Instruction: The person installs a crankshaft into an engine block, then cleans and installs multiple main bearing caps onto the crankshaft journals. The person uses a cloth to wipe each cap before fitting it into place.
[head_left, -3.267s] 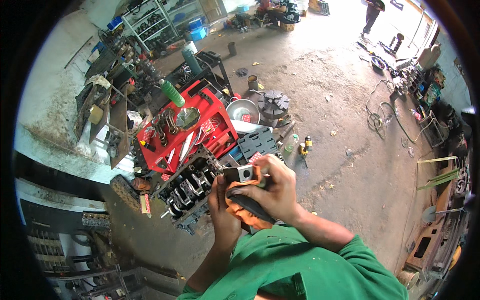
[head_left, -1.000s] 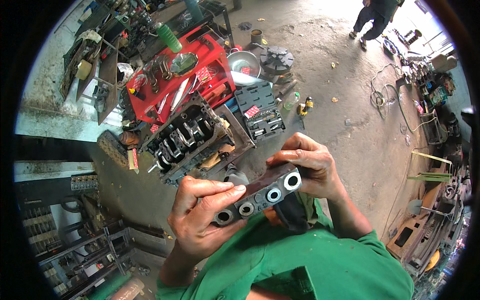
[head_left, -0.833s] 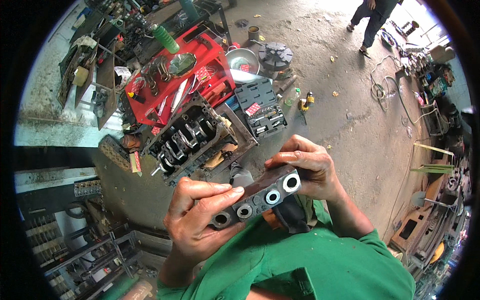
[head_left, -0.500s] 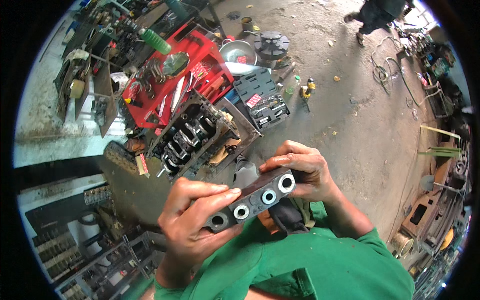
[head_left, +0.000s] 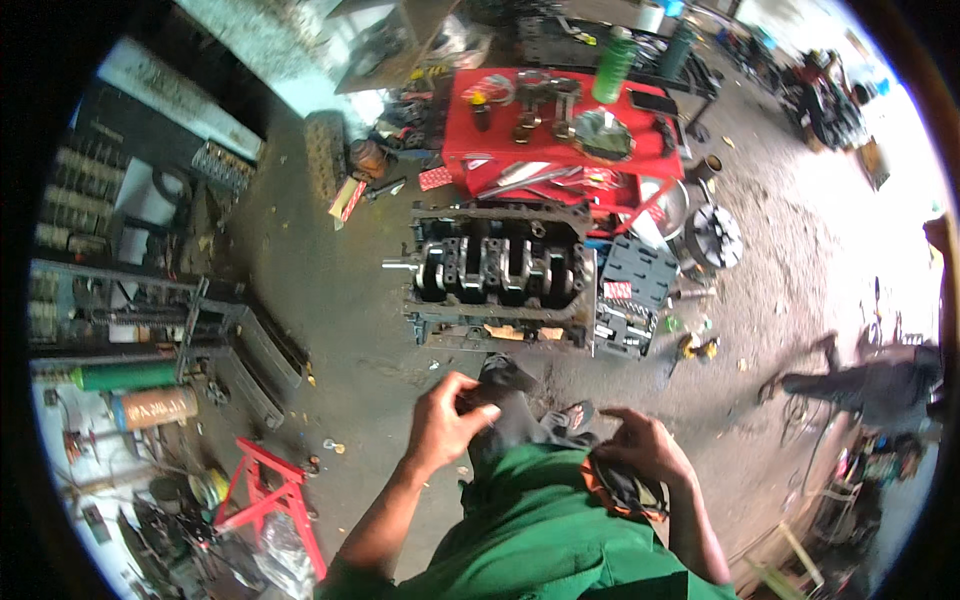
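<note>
Looking down over a green shirt (head_left: 540, 530) at the bottom of the frame, we see two bare hands, well apart. In the lower middle, the left hand (head_left: 445, 425) has its grip closed, thumb and fingers pinching a dark block (head_left: 508, 390). We find that block just right of the fingertips, in front of a trouser leg and a shoe; its edges are blurred. Further right, the right hand (head_left: 645, 450) is bent beside an orange and black cloth (head_left: 612, 488) at the hip; we cannot tell whether its grip is open or closed on the cloth.

Above the hands, at the centre, we make out an engine block (head_left: 500, 318) with a crankshaft (head_left: 500, 265) lying in it. Behind it, in the upper middle, a red surface (head_left: 485, 147) carries a green bottle (head_left: 612, 65) and connecting rods (head_left: 565, 108). To the right of the engine block we see an open tool case (head_left: 640, 268), with a round slotted chuck (head_left: 714, 236) above it and a yellow and black drill (head_left: 697, 347) below. A red stand (head_left: 272, 458) occupies the lower left of our view, and another person (head_left: 870, 385), blurred, is at the right edge.
</note>
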